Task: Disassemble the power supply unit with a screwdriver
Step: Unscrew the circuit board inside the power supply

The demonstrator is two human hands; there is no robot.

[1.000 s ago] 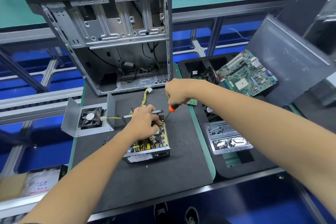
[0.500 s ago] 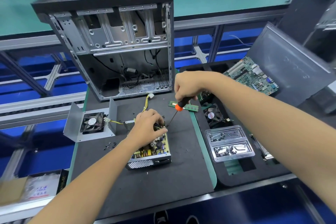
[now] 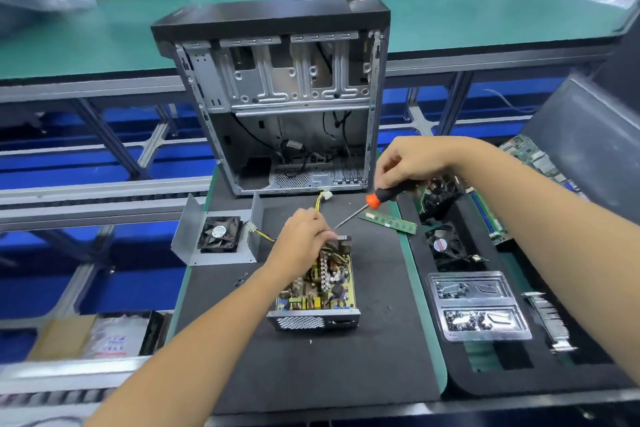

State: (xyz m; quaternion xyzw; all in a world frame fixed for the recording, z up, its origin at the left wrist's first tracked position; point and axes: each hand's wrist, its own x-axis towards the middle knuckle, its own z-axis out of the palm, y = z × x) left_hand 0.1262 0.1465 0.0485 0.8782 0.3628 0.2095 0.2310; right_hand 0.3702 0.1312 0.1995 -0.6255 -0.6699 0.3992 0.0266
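Observation:
The open power supply unit (image 3: 322, 291) lies on the black mat, its yellow circuit board bare and its perforated metal end facing me. My left hand (image 3: 304, 239) sits curled over the unit's far end, fingers on the parts there. My right hand (image 3: 412, 163) grips a screwdriver (image 3: 367, 206) with an orange and black handle. Its shaft slants down to the left, with the tip by my left fingers. The unit's removed cover (image 3: 194, 236) with a black fan (image 3: 219, 234) stands to the left, still joined by yellow wires.
An empty computer case (image 3: 277, 97) stands upright behind the mat. A RAM stick (image 3: 388, 220) lies right of the screwdriver. On the right are a clear screw tray (image 3: 478, 305), a fan (image 3: 441, 244), a motherboard (image 3: 533, 156) and a grey side panel (image 3: 588, 128). Loose screws (image 3: 241, 280) lie left of the unit.
My right hand lifted the screwdriver up and to the right, so the shaft now slants more. My left hand stayed on the unit's far end. The camera view tilted up.

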